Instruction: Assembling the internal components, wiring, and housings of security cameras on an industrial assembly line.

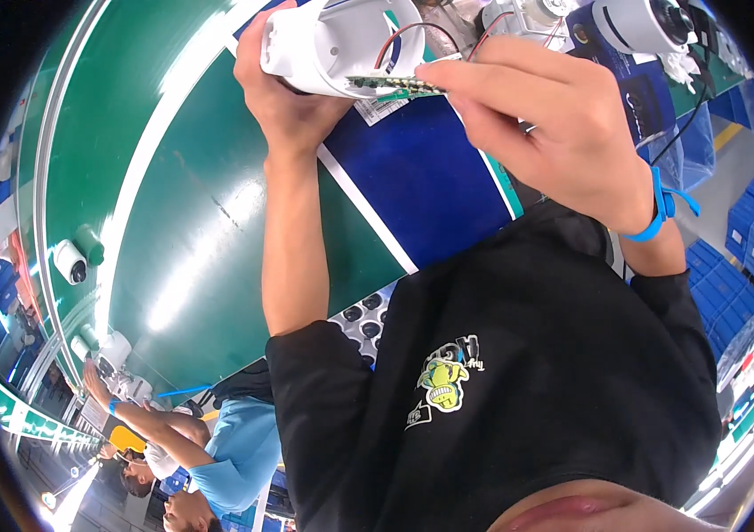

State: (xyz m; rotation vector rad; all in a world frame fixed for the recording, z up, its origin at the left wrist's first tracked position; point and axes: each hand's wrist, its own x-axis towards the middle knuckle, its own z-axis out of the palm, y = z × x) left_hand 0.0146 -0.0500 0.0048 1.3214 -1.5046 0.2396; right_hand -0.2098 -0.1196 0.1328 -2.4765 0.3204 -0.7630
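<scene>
My left hand (284, 106) is wrapped round a white, hollow camera housing (297, 53), its open end facing right. My right hand (559, 124) pinches the edge of a small green circuit board (386, 85) between thumb and fingers. The board lies at the near rim of the housing's opening, partly inside it. Thin red and black wires (399, 34) arch over the opening, and where they end is hidden. A blue strap (661, 206) circles my right wrist. Beneath both hands a blue mat (421, 177) with white edges covers part of the green table.
A white camera with a black lens (634, 25) and another white assembly (537, 18) sit at the far right. A tray of round black parts (364, 319) lies by my left elbow. Leftward, another white camera (68, 263) stands near a co-worker in a blue shirt (239, 452). Blue crates (723, 293) are stacked right.
</scene>
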